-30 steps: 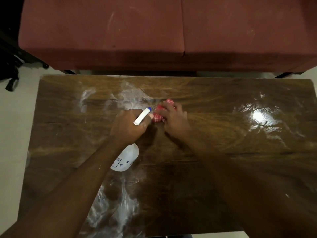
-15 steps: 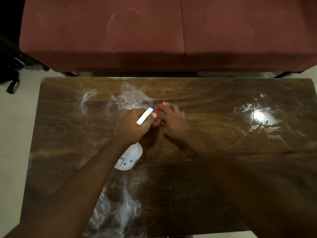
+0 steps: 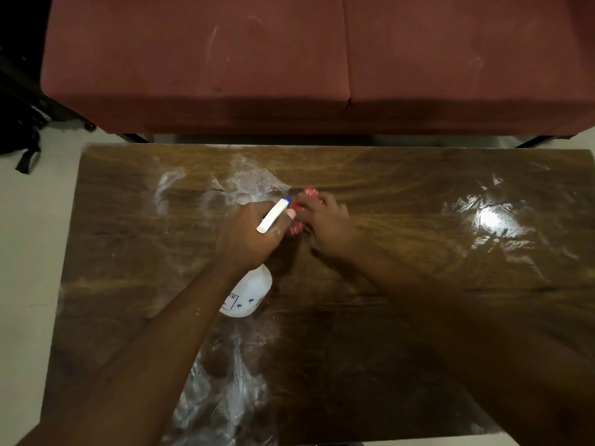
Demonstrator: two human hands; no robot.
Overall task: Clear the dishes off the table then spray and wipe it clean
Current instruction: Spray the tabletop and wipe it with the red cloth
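— Near the middle of the table [image 3: 418, 317], a little toward its far edge, had anything changed in the last second?

— Very little. The left hand [image 3: 248, 233] kept its fingers wrapped round the neck of the spray bottle [image 3: 249, 294], nozzle aimed at the far edge, and had drifted only slightly closer to the right hand [image 3: 325, 223]. That hand stayed pressed on the red cloth [image 3: 310, 192], fingers curled over the bunched fabric.

— And the dishes?

— Only the bottle, the cloth and liquid lay on the table. White wet streaks [image 3: 251, 181] sat just beyond the nozzle, and a second wet patch [image 3: 219, 397] by the near edge.

— So where did the job stand?

— Clearing looked finished and spraying well along. Since the cloth had hardly travelled, I judged the wiping was barely begun, with both wet areas left to cover.
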